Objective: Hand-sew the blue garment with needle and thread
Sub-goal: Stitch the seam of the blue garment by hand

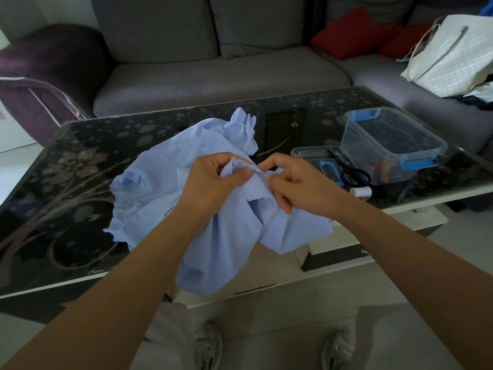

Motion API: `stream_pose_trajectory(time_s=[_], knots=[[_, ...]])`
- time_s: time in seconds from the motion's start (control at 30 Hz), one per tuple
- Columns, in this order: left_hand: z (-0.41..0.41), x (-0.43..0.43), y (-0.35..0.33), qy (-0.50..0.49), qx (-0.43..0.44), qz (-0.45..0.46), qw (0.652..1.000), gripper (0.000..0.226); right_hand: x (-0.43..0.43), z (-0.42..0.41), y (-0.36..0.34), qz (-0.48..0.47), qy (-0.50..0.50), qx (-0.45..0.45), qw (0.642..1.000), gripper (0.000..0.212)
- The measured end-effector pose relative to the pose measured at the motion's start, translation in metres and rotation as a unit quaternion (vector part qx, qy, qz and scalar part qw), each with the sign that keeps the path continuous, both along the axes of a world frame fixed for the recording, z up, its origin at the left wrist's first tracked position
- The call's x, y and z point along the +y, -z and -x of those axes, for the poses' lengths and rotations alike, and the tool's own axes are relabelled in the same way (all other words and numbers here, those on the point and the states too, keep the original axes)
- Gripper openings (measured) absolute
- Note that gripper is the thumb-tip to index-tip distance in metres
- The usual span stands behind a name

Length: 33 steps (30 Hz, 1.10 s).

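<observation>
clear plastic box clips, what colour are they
Blue clips on the clear plastic box, best seen in the head view.

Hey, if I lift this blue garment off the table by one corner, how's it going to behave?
Probably floppy: the blue garment lies crumpled in soft folds and sags over the table edge. Likely light, since the left hand and right hand hold it up by finger pinches alone. It may slide easily on that glossy surface.

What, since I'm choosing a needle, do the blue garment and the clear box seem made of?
Blue garment: thin matte woven cloth, probably cotton or a blend; it crumples softly and frays at the edge. Clear box: transparent glossy plastic with blue clips; contents show through its walls.
</observation>
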<state>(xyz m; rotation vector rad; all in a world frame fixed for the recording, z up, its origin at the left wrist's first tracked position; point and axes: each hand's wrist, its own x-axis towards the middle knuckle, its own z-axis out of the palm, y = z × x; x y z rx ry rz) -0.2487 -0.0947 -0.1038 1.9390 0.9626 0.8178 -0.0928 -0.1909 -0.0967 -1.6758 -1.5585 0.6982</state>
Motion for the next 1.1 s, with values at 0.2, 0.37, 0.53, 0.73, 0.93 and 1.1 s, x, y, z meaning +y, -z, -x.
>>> stream_pose_trajectory(time_s=[0.2,0.37,0.53,0.73,0.93,1.1], knots=[[0.001,-0.001,-0.002,0.002,-0.011,0.033,0.999,0.036,-0.002,-0.002,-0.002,-0.003,0.003,0.018,1.0,0.015],[0.002,-0.001,-0.004,0.01,-0.028,0.1,0.995,0.046,-0.003,-0.003,-0.004,-0.012,-0.004,0.029,1.0,0.014],[0.003,-0.001,-0.007,0.02,-0.06,0.184,0.981,0.045,-0.003,-0.005,-0.006,-0.016,-0.019,0.061,0.998,0.017],[0.003,0.004,-0.006,0.011,-0.075,0.25,0.965,0.029,-0.002,-0.008,-0.004,-0.015,-0.032,0.089,0.995,0.019],[0.002,0.002,-0.008,0.024,-0.078,0.253,0.964,0.019,-0.002,-0.011,-0.002,-0.014,-0.04,0.085,0.995,0.021],[0.002,0.003,-0.007,0.023,-0.072,0.24,0.968,0.021,-0.002,-0.012,-0.003,-0.013,-0.045,0.09,0.995,0.022]])
